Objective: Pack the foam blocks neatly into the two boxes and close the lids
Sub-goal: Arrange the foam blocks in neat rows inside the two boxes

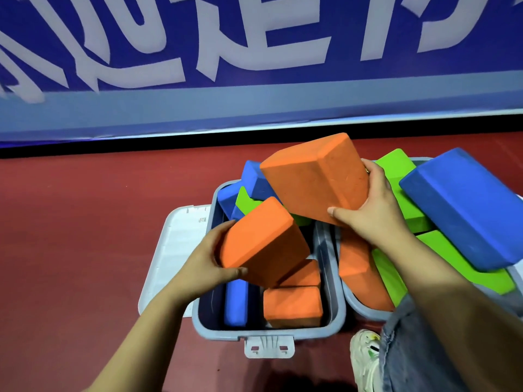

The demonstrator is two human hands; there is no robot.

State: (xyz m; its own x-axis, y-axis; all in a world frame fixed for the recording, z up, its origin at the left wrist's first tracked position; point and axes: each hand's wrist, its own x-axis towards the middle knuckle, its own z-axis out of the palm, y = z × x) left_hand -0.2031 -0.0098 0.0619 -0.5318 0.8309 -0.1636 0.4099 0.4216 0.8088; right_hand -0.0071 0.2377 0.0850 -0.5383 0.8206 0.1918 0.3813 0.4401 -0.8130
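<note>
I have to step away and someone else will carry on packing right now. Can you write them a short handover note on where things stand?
Left hand: grips an orange block above the left box.
Right hand: grips a second orange block, held higher over the gap between the boxes.
Left box: a blue block and orange blocks sit low at the near end; blue and green blocks are jumbled at the far end.
Right box: overfull, with green, orange and a big blue block sticking out.
Done: little is tidy. Left: set both held blocks in, straighten the piles, close both lids; the left lid lies open.
</note>
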